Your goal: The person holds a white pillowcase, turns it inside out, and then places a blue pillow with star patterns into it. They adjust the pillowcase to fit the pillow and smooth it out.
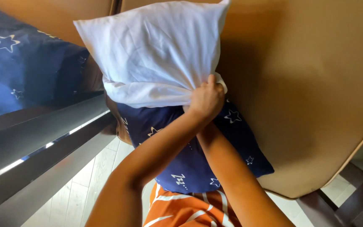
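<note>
Bare tan mattress point(307, 84) above a pale tiled floor point(93, 176).
Both hands clamp the white pillow point(156, 50) at its lower edge: left hand point(204, 101) visible, right hand hidden behind it; blue cover point(190, 147) hangs below.

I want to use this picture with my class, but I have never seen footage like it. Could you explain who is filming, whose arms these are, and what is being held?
One camera, worn on a person's head, looks down at that person's own bare arms. Both hands meet at one spot: the left hand is in front and grips the gathered edge of a white pillowcase; the right hand is mostly hidden behind it. A dark blue star-patterned pillow hangs out below. Behind stands a tan mattress; to the left is matching blue bedding.
</note>
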